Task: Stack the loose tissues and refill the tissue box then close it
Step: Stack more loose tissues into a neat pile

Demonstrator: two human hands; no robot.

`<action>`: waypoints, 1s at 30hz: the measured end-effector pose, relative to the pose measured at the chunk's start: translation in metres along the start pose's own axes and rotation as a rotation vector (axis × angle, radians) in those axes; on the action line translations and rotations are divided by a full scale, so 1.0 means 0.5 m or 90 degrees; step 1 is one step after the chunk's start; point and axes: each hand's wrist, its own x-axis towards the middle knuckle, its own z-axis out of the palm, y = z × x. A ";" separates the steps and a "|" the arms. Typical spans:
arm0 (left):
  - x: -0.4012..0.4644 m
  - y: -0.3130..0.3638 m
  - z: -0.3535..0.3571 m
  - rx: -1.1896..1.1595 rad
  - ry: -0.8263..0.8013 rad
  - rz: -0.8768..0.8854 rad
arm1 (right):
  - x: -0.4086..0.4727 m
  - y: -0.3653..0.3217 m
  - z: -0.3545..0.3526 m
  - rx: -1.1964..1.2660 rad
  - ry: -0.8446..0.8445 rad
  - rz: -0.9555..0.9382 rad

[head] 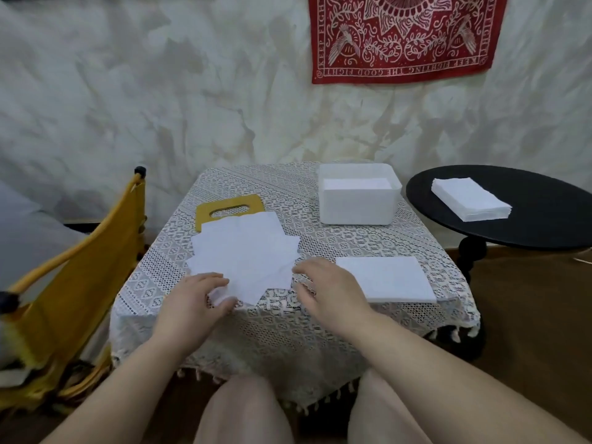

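**Left hand on the loose tissues, box open at the back**

Person seated at a small bench point(179, 225) covered with a lace cloth. Loose tissues point(243, 254) lie fanned out, overlapping at odd angles, on the left-centre of the bench. Left hand point(195, 299) is at the near edge of that pile; thumb and fingers curl round the near corner of a tissue, which is lifted and crumpled a little there, so the grip is grasping the tissues. Right hand point(323, 286) hovers just right of the pile, fingers loosely bent, palm down, holding nothing; grip released. Whether its fingertips touch the pile's right edge cannot be told.

A neat tissue stack point(387, 277) lies flat on the bench to the right of the right hand, near the front right corner. The white tissue box point(355, 206) stands at the back right of the bench, top open, white tissues visible inside. The yellow lid point(205, 213) with its slot lies flat at the back left, its near edge partly under the loose pile.

A black round side table point(544, 213) stands to the right of the bench and bears another tissue pile point(467, 200). Yellow chair point(80, 267) at left. Red bandana point(407, 36) hangs on the wall.
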 end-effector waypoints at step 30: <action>-0.003 -0.039 -0.006 -0.051 -0.037 0.019 | 0.066 -0.018 0.074 -0.104 -0.142 0.029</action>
